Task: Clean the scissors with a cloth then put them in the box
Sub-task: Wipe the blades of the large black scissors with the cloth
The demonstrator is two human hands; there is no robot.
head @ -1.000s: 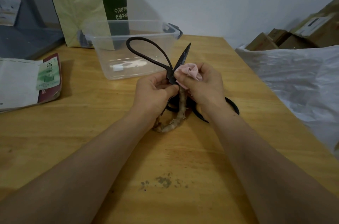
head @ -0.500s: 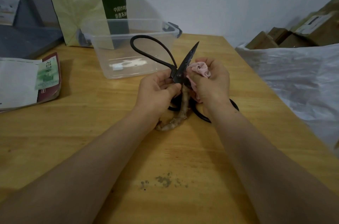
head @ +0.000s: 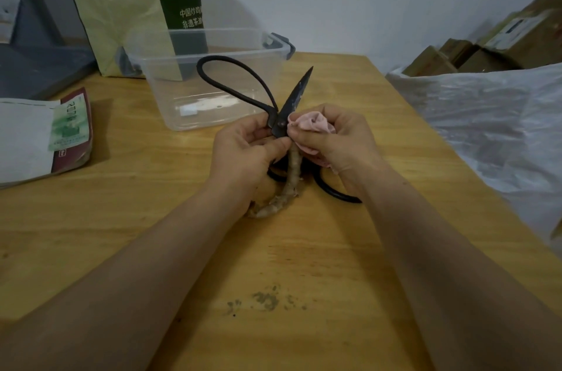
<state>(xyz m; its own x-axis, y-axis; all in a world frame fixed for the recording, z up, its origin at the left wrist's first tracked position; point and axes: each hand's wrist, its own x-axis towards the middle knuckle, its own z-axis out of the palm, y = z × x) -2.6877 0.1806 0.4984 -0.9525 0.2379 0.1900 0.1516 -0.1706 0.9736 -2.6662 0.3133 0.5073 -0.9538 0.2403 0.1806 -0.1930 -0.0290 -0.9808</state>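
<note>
1. Two hands work over a pale wooden table (head: 304, 249) that stands against a plain white wall, with a dark smudge (head: 267, 300) on the wood near the front edge.
2. Black scissors (head: 292, 100) are held above the middle of the table, spread wide, with one blade pointing up and away.
3. One loop handle (head: 231, 75) reaches over the clear plastic box (head: 213, 118); another loop rests on the wood.
4. Left hand (head: 243, 154) pinches the scissors at the pivot.
5. Right hand (head: 343, 142) is curled round a bunched pink cloth (head: 310, 124) and presses it to the base of the blade.
6. A pale twisted strip (head: 289, 182) trails from the pivot down to the table.
7. White Chinese characters show on the dark panel of the green bag (head: 121, 5) behind the box; the line is cut off.
8. The green label on the pouch (head: 70, 124) at the left is too small to read.
9. The box stands open at the far side, just beyond the hands, grey latch (head: 282, 42) at its right corner.
10. White plastic sheeting (head: 486, 127) lines the table's right edge, with cardboard cartons (head: 456, 57) behind it.
</note>
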